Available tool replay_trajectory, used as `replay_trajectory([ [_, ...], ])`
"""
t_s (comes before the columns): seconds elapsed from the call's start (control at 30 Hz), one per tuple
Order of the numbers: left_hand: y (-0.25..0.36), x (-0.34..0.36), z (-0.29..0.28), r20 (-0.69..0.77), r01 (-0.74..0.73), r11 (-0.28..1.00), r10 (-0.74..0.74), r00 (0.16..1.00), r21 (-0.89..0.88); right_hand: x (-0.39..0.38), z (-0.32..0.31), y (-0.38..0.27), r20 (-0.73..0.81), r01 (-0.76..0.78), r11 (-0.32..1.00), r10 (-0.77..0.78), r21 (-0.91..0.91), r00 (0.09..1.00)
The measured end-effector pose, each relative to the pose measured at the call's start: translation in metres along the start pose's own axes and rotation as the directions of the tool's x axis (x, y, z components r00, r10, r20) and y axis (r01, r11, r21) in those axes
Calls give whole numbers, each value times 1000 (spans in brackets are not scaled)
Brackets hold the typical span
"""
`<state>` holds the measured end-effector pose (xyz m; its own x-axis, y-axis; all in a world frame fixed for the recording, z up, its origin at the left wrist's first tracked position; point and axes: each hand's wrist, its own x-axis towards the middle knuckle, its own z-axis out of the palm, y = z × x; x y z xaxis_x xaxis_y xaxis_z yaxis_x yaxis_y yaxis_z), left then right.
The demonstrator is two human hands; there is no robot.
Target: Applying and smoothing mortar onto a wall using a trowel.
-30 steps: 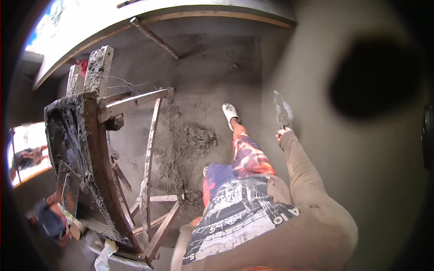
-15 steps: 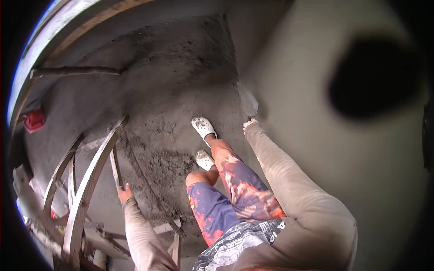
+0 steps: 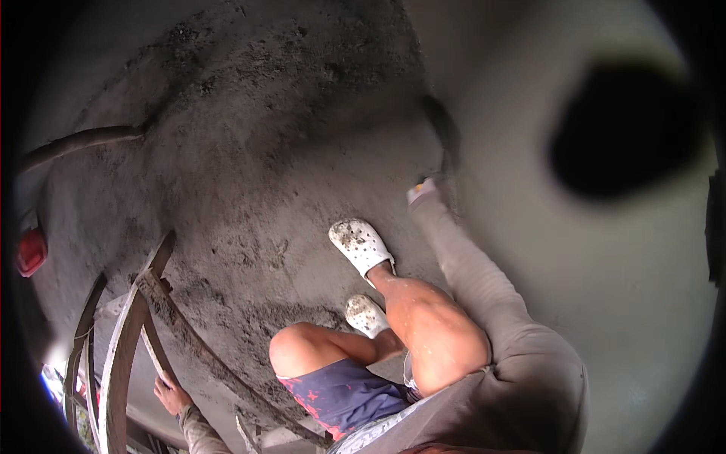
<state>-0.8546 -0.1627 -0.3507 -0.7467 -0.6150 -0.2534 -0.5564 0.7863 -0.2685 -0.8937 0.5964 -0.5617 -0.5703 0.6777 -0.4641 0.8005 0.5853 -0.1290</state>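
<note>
My left hand (image 3: 172,393) rests against a narrow wooden slat (image 3: 156,348) of a frame at the lower left, fingers curled about its lower end. My right hand (image 3: 422,189) reaches forward to the foot of the smooth grey wall (image 3: 605,280) and grips a trowel. The hand is blurred, and its fingers show only in part. Just beyond it, a dark blurred shape (image 3: 443,130) lies along the wall; I cannot tell whether it is the trowel's blade or its shadow.
Grey, rough mortar (image 3: 249,159) covers the floor around my white clogs (image 3: 361,244). The wooden frame (image 3: 121,363) stands at the left, with a long beam (image 3: 219,363) running beside it. Farther left lie a curved pole (image 3: 83,141) and a red object (image 3: 32,252).
I have bent lower, knees more folded. My right hand has moved slightly farther along the wall, and the pale trowel blade no longer shows clearly. My left hand stays at the slat.
</note>
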Motion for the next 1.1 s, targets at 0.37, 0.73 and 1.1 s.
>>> replay_trajectory([
  [0.37, 9, -27, -58, 120, 73, 997, -69, 990, -27, -32, -63, -135, 118, 243, 903, -301, 356, 946],
  [0.73, -3, -23, -59, 136, 67, 997, -60, 989, -45, 73, -115, -176, 52, -66, 992, 72, -104, 996],
  [1.1, 1, -29, -59, 129, 93, 992, -82, 988, -86, 155, -59, -143, 99, -137, 990, 138, -23, 985],
])
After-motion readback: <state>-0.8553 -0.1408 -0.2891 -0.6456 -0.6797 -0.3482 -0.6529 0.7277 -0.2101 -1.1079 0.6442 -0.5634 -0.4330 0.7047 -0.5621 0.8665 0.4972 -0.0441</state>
